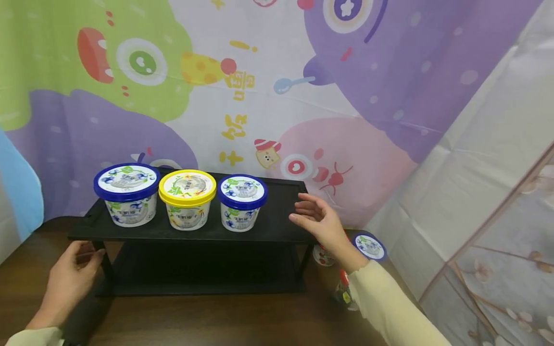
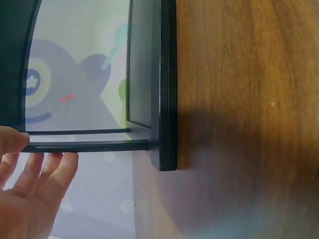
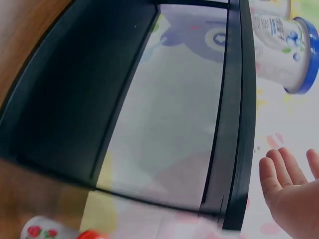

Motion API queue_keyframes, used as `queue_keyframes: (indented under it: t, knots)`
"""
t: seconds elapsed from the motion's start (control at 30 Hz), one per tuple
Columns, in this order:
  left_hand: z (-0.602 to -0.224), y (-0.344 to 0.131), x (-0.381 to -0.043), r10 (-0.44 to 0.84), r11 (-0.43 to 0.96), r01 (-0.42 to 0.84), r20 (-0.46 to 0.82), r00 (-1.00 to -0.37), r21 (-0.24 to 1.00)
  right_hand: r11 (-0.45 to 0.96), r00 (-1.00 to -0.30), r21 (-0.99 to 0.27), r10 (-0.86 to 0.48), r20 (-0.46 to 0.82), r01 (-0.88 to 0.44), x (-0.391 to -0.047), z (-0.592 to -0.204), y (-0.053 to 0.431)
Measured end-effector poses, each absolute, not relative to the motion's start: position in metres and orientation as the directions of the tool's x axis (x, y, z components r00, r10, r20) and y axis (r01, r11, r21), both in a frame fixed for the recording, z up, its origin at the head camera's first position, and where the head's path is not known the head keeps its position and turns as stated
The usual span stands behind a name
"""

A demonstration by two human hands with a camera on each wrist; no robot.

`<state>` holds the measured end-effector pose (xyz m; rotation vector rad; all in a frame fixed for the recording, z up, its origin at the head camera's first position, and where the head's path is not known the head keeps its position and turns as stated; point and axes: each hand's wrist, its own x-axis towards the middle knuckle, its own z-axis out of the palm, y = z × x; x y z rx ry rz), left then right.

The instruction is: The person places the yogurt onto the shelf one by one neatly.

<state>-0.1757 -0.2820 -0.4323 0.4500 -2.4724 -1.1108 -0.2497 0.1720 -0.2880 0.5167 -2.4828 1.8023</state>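
Note:
A black two-tier shelf (image 1: 203, 269) stands on the wooden table. On its upper board sit three lidded tubs in a row: a large blue-lidded tub (image 1: 132, 211) at left, a yellow-lidded tub (image 1: 188, 217) in the middle, a smaller blue-lidded tub (image 1: 240, 218) at right. My left hand (image 1: 73, 271) pinches the shelf's front left leg (image 2: 94, 146) between thumb and fingers, just under the upper board. Above the board's right end, my right hand (image 1: 318, 221) hovers with fingers loosely extended, holding nothing. That same hand (image 3: 294, 199) appears beside the shelf edge in the right wrist view.
Right of the shelf, a blue-lidded tub (image 1: 369, 247) stands on the table, partly behind the right arm. Red-lidded tubs, one with strawberry print (image 3: 42, 229), are there too, partly hidden. A cartoon-printed curtain (image 1: 268, 96) hangs behind the shelf.

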Motion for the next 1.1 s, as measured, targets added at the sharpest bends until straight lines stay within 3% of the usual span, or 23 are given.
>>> queue_keyframes:
  t: [0.2,0.57,0.87,1.1]
  knots:
    - [-0.431,-0.280,-0.174,-0.419,0.644,-0.083,0.260,-0.870,0.761,0.291,-0.964,-0.924,-0.172,0.204,-0.248,-0.244,-0.294,0.202]
    - [-0.469,-0.305,-0.198,-0.474,0.671,-0.158,0.255,-0.843,0.725,0.375,-0.974,-0.900,-0.055,0.219,-0.223,-0.234,-0.314,0.256]
    - [-0.439,-0.284,-0.180,-0.440,0.664,-0.117,0.259,-0.860,0.739,0.451,-0.982,-0.890,0.125,0.139,-0.068,-0.230,-0.348,0.310]
    - [-0.459,-0.298,-0.191,-0.463,0.666,-0.135,0.265,-0.846,0.734,0.462,-0.981,-0.887,0.174,0.083,0.007,-0.219,-0.373,0.338]
